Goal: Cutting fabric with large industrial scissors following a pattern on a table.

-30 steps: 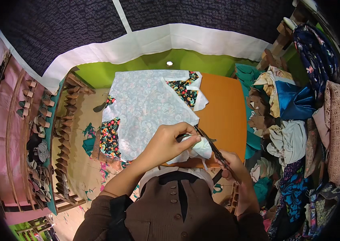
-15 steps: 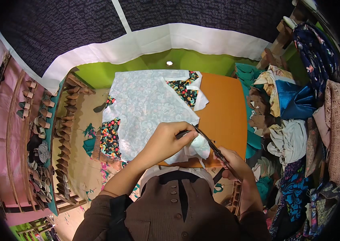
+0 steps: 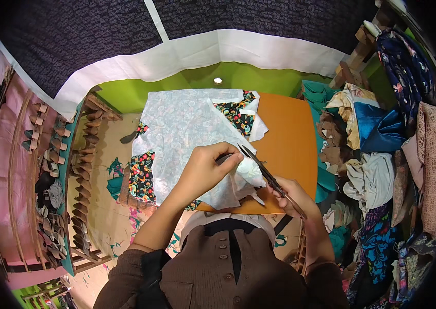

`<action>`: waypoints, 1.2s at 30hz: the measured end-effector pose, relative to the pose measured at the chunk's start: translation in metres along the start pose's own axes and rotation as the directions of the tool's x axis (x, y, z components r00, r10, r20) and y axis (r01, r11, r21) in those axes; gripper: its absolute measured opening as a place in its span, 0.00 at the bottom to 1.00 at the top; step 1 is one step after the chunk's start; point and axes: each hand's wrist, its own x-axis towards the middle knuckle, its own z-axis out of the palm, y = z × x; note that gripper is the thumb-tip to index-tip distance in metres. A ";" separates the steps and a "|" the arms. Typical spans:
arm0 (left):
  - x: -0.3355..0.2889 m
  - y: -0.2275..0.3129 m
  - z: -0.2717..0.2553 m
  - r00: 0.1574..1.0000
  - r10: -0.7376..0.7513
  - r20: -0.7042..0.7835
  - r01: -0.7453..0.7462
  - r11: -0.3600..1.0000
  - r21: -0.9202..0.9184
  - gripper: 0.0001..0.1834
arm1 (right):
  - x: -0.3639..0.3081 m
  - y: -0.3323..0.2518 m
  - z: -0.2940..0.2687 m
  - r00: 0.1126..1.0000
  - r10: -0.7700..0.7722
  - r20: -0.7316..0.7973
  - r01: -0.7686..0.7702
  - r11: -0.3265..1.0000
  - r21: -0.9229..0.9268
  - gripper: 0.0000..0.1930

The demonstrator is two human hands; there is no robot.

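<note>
A large piece of floral fabric (image 3: 177, 123) lies wrong side up on an orange table (image 3: 287, 129). Its pale underside shows, with black floral print at turned-over corners. My left hand (image 3: 206, 166) is closed in a pinch on the fabric near its right edge, lifting that part a little. In my right hand (image 3: 292, 197) is a pair of long dark scissors (image 3: 265, 174), pointing away and to the left. Their blades look slightly parted beside the fabric edge, close to my left fingertips. A narrow loose strip hangs from the fabric's near right corner.
Wooden racks on the left carry several shoe forms (image 3: 86, 159). Heaped cloth (image 3: 370, 180) fills the right side next to the table. A dark patterned curtain with a white border (image 3: 218, 49) hangs across the far side. Fabric scraps (image 3: 115, 180) lie on the floor.
Both hands have moved farther from my body and slightly left, the scissors with them. The fabric's near right edge has shifted, and its loose strip now shows more.
</note>
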 end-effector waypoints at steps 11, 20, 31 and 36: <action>0.002 0.001 0.003 0.999 0.029 0.027 -0.028 0.999 -0.032 0.08 | -0.003 -0.003 -0.004 1.000 -0.001 -0.007 0.000 0.988 -0.152 0.35; 0.004 0.007 0.010 0.997 0.023 0.072 -0.025 1.000 0.019 0.08 | 0.000 0.003 -0.009 0.998 -0.053 -0.018 0.044 0.947 -0.318 0.42; 0.003 0.010 0.009 0.997 0.029 0.067 -0.028 1.000 -0.013 0.08 | -0.006 -0.002 -0.007 0.999 -0.037 -0.009 0.036 0.995 -0.089 0.38; 0.002 0.010 0.009 0.998 0.031 0.062 -0.033 0.999 0.032 0.08 | -0.008 -0.009 -0.003 0.994 0.096 -0.044 -0.100 0.990 -0.103 0.42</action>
